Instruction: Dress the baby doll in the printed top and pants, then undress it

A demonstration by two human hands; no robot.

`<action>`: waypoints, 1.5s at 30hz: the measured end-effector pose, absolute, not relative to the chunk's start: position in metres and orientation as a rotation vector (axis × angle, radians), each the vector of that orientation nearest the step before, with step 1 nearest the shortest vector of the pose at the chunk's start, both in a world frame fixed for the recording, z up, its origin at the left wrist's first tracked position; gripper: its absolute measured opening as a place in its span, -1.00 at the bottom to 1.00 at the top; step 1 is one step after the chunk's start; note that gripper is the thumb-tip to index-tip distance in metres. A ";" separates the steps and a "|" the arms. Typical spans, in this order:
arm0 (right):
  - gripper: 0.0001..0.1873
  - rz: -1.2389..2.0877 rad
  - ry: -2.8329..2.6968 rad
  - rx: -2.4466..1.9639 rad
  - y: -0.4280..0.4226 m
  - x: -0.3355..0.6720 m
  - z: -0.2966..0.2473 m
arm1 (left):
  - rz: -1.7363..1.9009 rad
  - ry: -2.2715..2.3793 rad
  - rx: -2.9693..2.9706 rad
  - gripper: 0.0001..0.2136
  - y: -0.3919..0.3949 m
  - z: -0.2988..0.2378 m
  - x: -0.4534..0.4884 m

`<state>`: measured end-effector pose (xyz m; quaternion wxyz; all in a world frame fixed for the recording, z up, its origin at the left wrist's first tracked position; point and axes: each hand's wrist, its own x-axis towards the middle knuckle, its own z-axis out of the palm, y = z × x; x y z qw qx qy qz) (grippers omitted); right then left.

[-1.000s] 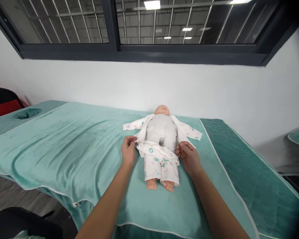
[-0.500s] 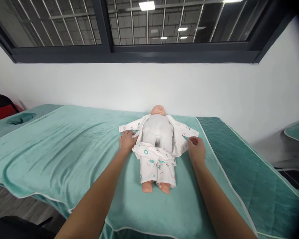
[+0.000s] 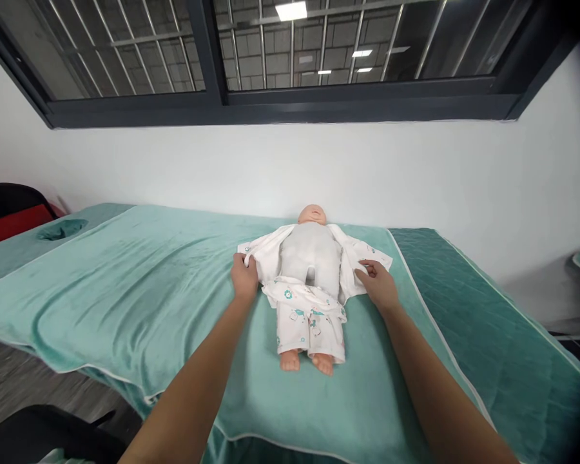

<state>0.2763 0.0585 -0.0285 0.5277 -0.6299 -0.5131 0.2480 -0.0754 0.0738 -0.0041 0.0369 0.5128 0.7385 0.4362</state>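
Observation:
A baby doll lies on its back, head toward the wall, its grey-white cloth torso bare down the front. Its white printed baby shirt is spread apart, with the sleeves out to both sides. My left hand is closed on the shirt's left front panel and pulls it outward. On the other side, my right hand pinches the right front panel near the sleeve. Printed baby trousers cover the doll's legs, their waist bunched at the hips. Both bare feet stick out below.
A green blanket with a pale edge covers the bed under the doll. Darker quilted bedding shows at the right. Behind are a white wall and a barred window. Black chairs stand at the lower left and far left.
My left hand has closed on the left shirt panel and drawn it outward over the sleeve. My right hand has moved inward onto the right panel. The view has shifted slightly.

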 end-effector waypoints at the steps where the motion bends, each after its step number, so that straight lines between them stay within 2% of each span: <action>1: -0.57 0.574 -1.188 -1.486 0.056 0.277 -0.028 | 1.348 2.270 1.564 -0.88 0.072 -0.004 -0.075; 8: -0.53 0.465 -0.988 -1.456 0.047 0.284 -0.027 | 1.176 2.315 1.625 -0.90 0.064 0.001 -0.087; 14: -0.60 0.443 -0.994 -1.508 0.039 0.294 -0.027 | 0.999 2.462 1.608 -0.89 0.056 0.003 -0.102; 19: -0.56 0.276 -1.081 -1.688 0.031 0.300 -0.025 | 0.925 2.509 1.593 -0.91 0.056 0.000 -0.099; 25: -0.52 0.073 -1.261 -1.857 0.026 0.290 -0.024 | 0.904 2.495 1.642 -0.78 0.057 0.000 -0.097; 31: -0.67 -0.265 -1.324 -1.731 0.013 0.275 -0.017 | 0.933 2.425 1.838 -0.80 0.051 0.002 -0.087; 33: -0.73 -0.179 -1.411 -1.576 0.007 0.266 -0.013 | 0.932 2.370 1.933 -0.83 0.050 0.002 -0.083; 37: -0.81 0.262 -1.574 -1.280 -0.008 0.242 -0.008 | 0.934 2.316 2.009 -0.84 0.050 0.003 -0.079; 41: -0.74 0.825 -1.445 -1.190 -0.025 0.227 -0.007 | 0.932 2.293 2.015 -0.83 0.050 0.002 -0.079; 45: -0.78 1.049 -1.449 -1.068 -0.034 0.226 -0.008 | 1.034 2.225 1.963 -0.84 0.049 0.001 -0.080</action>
